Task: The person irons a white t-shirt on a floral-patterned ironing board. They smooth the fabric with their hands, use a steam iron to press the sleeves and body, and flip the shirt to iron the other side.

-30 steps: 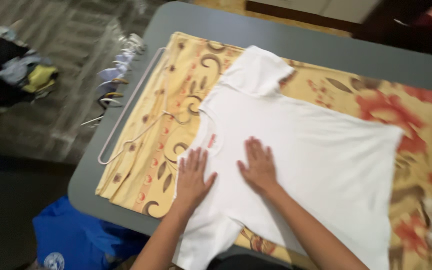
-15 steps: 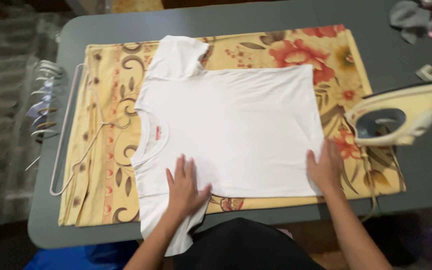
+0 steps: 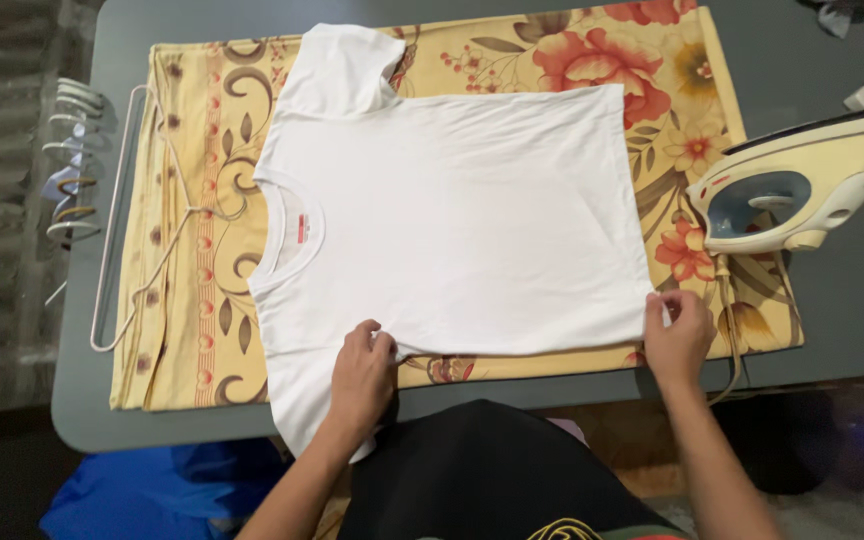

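A white t-shirt (image 3: 452, 210) lies flat on a yellow floral cloth (image 3: 192, 290) that covers a grey table (image 3: 822, 300), its collar to the left. My left hand (image 3: 362, 375) pinches the shirt's near edge by the lower sleeve. At the shirt's near right hem corner, my right hand (image 3: 680, 340) grips the fabric. Both hands are at the table's front edge.
A cream and blue iron (image 3: 792, 185) stands on the table right of the shirt, its cord (image 3: 727, 330) running down past my right hand. A pale hanger (image 3: 117, 250) lies on the cloth's left side, with several more hangers (image 3: 72, 170) beyond the table edge. Blue fabric (image 3: 142, 490) lies below.
My hands went from pressing flat on the shirt to pinching its near edge, the right hand sliding out to the hem corner. The view shifted right, so the iron came into sight.
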